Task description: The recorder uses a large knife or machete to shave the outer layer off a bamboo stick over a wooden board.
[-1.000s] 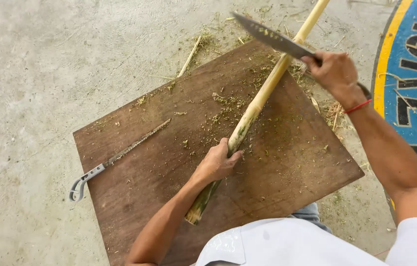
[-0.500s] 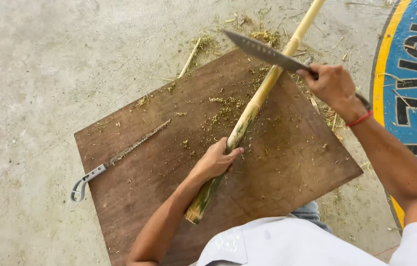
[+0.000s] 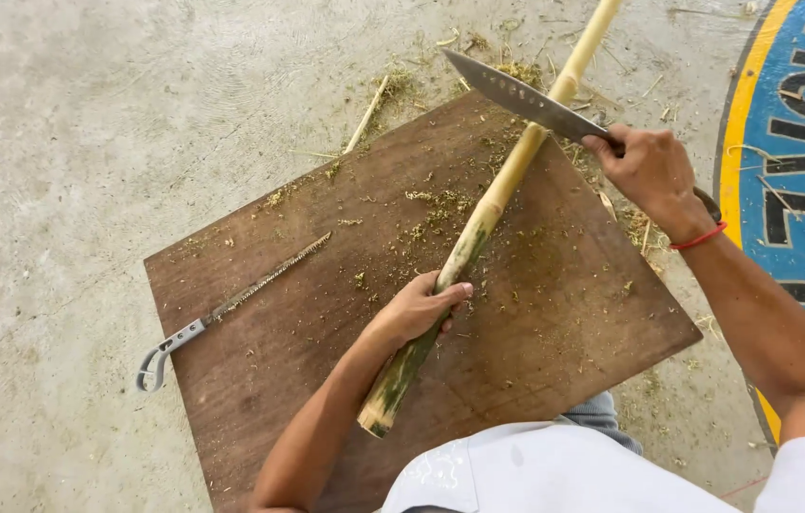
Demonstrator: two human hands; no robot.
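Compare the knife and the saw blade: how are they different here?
The knife is broad and smooth-edged; the saw blade is thin and toothed. The right hand holds the knife across the bamboo pole; the saw blade lies untouched on the board. Both are metal.

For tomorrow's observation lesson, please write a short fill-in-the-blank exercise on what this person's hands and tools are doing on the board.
1. The left hand presses a bamboo pole against a brown wooden ____.
2. The right hand holds a broad ____ across the pole.
3. A thin saw blade lies on the board, on the person's ____ side.
4. A ____ band circles the right wrist.

Missing words: board; knife; left; red
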